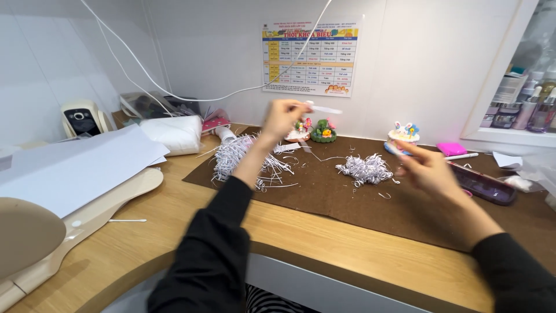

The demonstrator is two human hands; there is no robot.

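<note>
My left hand [282, 117] is raised above the brown mat [347, 203], pinching one end of a thin white paper strip [324, 108] that sticks out to the right. My right hand [427, 168] hovers lower on the right, fingers closed on something small and white at its tips; motion blur hides what it is. Below my left forearm lies a loose heap of long white paper strips [237, 156]. A smaller clump of curled paper strips [366, 168] rests on the mat between my hands.
Three small decorated figurines [324, 131] stand by the wall, a timetable poster [309, 56] above them. White sheets [75, 165] and a white pouch [174, 133] lie left. A dark case [483, 184], pink pad [452, 149] and a shelf of bottles [527, 107] are right.
</note>
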